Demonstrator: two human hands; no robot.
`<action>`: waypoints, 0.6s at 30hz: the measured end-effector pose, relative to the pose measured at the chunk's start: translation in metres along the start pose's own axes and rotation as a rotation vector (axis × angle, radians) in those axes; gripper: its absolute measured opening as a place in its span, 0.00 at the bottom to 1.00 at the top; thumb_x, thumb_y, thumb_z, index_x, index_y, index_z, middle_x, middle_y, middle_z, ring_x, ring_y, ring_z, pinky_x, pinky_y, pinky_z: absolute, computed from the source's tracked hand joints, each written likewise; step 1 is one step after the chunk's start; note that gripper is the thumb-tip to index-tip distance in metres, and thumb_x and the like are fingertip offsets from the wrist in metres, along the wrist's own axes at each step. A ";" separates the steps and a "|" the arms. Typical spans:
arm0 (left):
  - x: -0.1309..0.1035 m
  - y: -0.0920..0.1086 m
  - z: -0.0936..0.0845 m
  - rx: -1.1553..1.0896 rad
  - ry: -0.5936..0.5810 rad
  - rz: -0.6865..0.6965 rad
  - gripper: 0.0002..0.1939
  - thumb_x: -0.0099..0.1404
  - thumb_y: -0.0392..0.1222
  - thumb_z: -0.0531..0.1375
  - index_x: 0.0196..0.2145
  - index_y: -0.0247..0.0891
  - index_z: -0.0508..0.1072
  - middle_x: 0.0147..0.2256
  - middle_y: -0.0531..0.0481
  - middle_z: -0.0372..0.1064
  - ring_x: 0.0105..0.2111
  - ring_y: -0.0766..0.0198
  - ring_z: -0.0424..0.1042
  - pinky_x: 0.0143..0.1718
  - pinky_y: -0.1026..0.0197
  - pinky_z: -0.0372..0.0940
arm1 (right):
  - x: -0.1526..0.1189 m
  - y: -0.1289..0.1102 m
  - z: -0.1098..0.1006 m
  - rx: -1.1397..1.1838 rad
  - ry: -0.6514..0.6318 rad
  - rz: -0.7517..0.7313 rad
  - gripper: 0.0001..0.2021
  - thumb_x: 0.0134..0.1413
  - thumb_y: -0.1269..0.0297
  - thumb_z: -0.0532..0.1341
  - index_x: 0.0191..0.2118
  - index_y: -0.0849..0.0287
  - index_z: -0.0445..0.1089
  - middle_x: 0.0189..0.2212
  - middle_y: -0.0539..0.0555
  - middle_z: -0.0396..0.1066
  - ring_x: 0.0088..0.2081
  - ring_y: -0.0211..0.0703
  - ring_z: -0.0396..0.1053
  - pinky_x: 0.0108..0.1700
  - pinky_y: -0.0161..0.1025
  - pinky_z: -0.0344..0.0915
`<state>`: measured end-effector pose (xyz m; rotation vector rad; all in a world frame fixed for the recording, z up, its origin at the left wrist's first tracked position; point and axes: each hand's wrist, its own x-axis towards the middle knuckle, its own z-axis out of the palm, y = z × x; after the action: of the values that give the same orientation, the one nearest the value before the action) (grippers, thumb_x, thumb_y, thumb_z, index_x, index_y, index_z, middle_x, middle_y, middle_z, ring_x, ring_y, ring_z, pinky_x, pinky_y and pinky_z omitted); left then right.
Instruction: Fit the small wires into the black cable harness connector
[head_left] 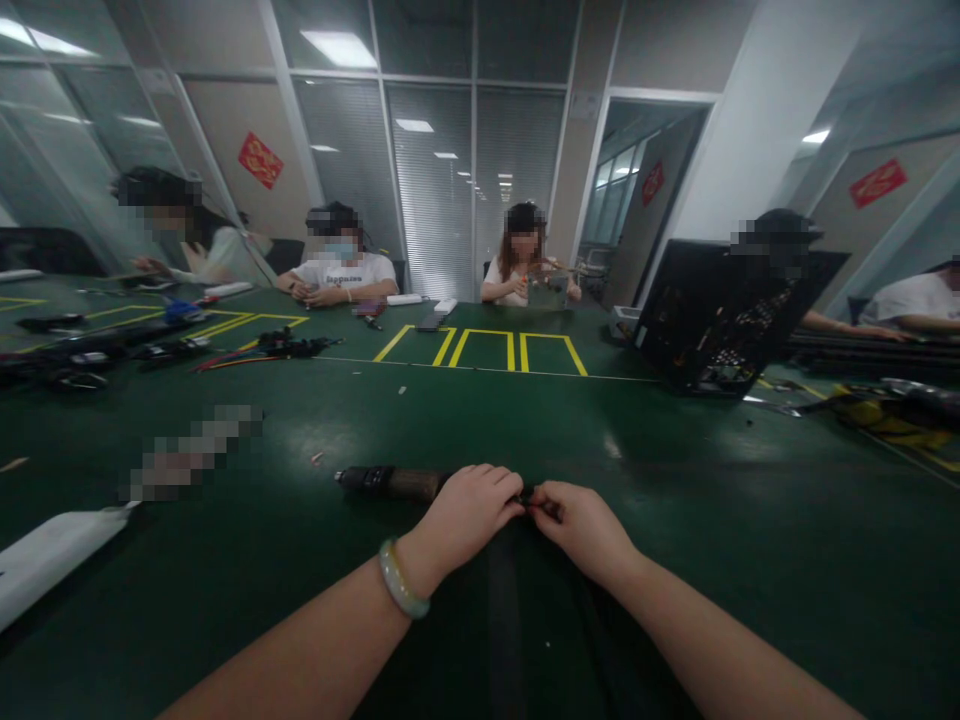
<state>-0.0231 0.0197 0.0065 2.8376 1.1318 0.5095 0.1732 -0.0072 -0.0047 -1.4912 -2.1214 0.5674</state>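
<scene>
A dark electric screwdriver (412, 485) lies across the green table in front of me, its silver tip toward the left and its brownish grip running under my fingers. My left hand (476, 505) is closed over the rear part of it, a pale green bangle on the wrist. Close beside it, my right hand (574, 520) is closed in a pinch at the tool's right end. What lies between those fingertips is small, dark and mostly hidden; I cannot tell its kind.
At left lies a white strip-like object (64, 560), with a blurred item beyond it. Tangled black parts and coloured wires (270, 345) lie farther left. A black computer case (724, 320) stands at right. Several people sit across the green table (450, 420), marked with yellow tape.
</scene>
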 end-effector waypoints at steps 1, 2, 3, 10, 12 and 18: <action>0.000 -0.001 0.000 -0.014 0.002 0.001 0.05 0.67 0.41 0.60 0.38 0.40 0.67 0.38 0.51 0.68 0.40 0.58 0.68 0.44 0.57 0.62 | 0.000 -0.001 -0.001 -0.009 -0.006 -0.004 0.05 0.56 0.68 0.59 0.34 0.56 0.72 0.28 0.48 0.72 0.29 0.38 0.67 0.31 0.31 0.58; -0.001 -0.001 0.000 -0.028 0.005 0.001 0.05 0.67 0.41 0.60 0.39 0.40 0.67 0.38 0.51 0.68 0.41 0.58 0.68 0.44 0.57 0.62 | -0.001 -0.001 -0.002 -0.019 -0.012 -0.006 0.05 0.56 0.68 0.59 0.34 0.56 0.72 0.28 0.48 0.72 0.29 0.39 0.67 0.31 0.31 0.58; -0.001 -0.002 0.000 -0.044 0.007 0.002 0.05 0.67 0.41 0.60 0.39 0.40 0.67 0.38 0.51 0.69 0.41 0.58 0.68 0.44 0.57 0.62 | -0.001 -0.002 -0.002 -0.027 -0.014 -0.008 0.05 0.56 0.69 0.59 0.34 0.56 0.72 0.28 0.48 0.71 0.30 0.39 0.67 0.31 0.31 0.58; -0.004 -0.003 0.000 -0.108 0.035 0.007 0.10 0.63 0.32 0.59 0.42 0.40 0.68 0.41 0.51 0.69 0.43 0.59 0.68 0.49 0.55 0.61 | -0.001 0.001 0.000 -0.033 -0.012 0.014 0.04 0.56 0.69 0.59 0.33 0.56 0.71 0.28 0.48 0.71 0.30 0.39 0.67 0.31 0.32 0.58; -0.004 -0.002 0.000 -0.095 0.041 0.002 0.10 0.63 0.31 0.58 0.41 0.40 0.68 0.40 0.51 0.69 0.42 0.59 0.68 0.49 0.55 0.61 | -0.001 0.002 0.001 -0.046 -0.001 0.009 0.04 0.56 0.69 0.59 0.33 0.56 0.71 0.28 0.47 0.71 0.29 0.38 0.67 0.31 0.32 0.58; -0.001 -0.003 0.004 -0.075 0.025 0.004 0.05 0.65 0.34 0.58 0.39 0.40 0.69 0.39 0.50 0.70 0.41 0.58 0.69 0.47 0.54 0.62 | -0.002 0.002 -0.001 -0.050 -0.005 0.007 0.05 0.56 0.69 0.58 0.33 0.55 0.71 0.27 0.47 0.70 0.28 0.38 0.67 0.29 0.32 0.57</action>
<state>-0.0247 0.0217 0.0023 2.7785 1.0866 0.5765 0.1763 -0.0085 -0.0057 -1.5260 -2.1500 0.5242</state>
